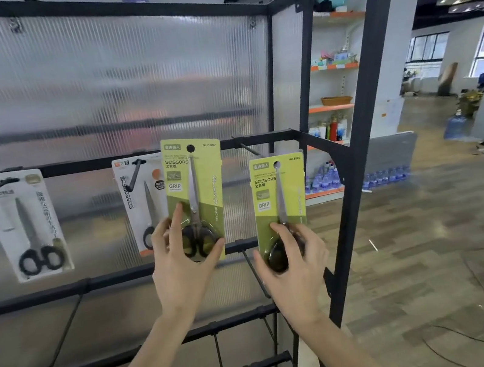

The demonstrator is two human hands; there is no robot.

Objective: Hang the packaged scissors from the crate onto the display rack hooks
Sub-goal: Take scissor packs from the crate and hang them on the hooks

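Left hand [181, 267] grips green pack [196, 197] at handle end, upright, hang-hole at top level with rail, no hook through it. Right hand [293, 270] clamps second pack [280, 199] likewise, lower, hole just below right hook [247, 148].

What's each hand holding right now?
Left hand: grips a green carded scissors pack.
Right hand: grips a second green carded scissors pack.
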